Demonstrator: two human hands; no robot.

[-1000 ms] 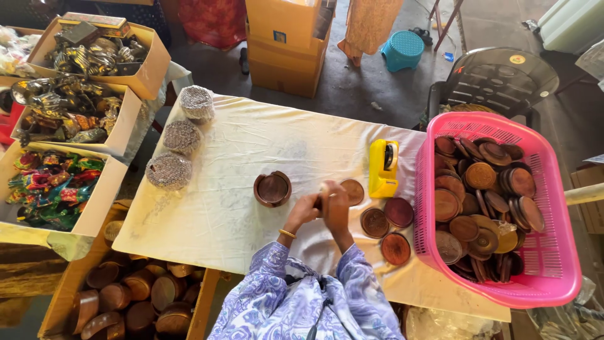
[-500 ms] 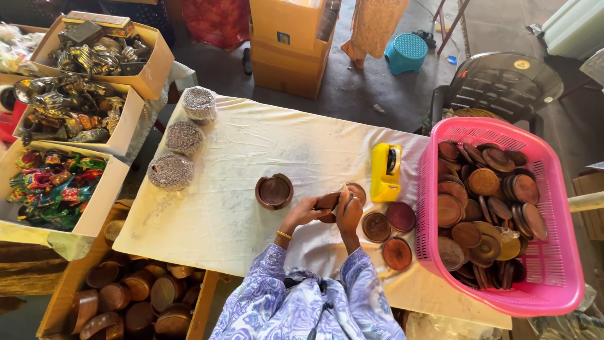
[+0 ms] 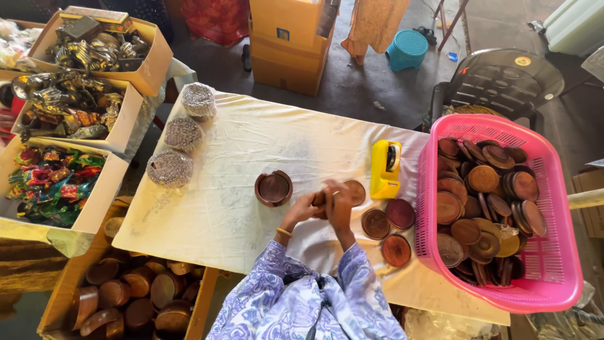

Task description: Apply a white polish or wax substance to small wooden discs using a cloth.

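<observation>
Both hands, left (image 3: pixel 306 206) and right (image 3: pixel 338 203), closing together around a small brown disc (image 3: pixel 319 199) above the tabletop (image 3: pixel 251 145); four discs (image 3: pixel 385 220) lying finished beside, many remaining in pink basket (image 3: pixel 553 283).

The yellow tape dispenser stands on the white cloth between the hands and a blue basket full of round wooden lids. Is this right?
Not quite: the basket is pink, not blue, as the head view shows. The rest holds: the yellow tape dispenser stands on the white cloth, between the hands and the basket of round wooden lids.
</observation>
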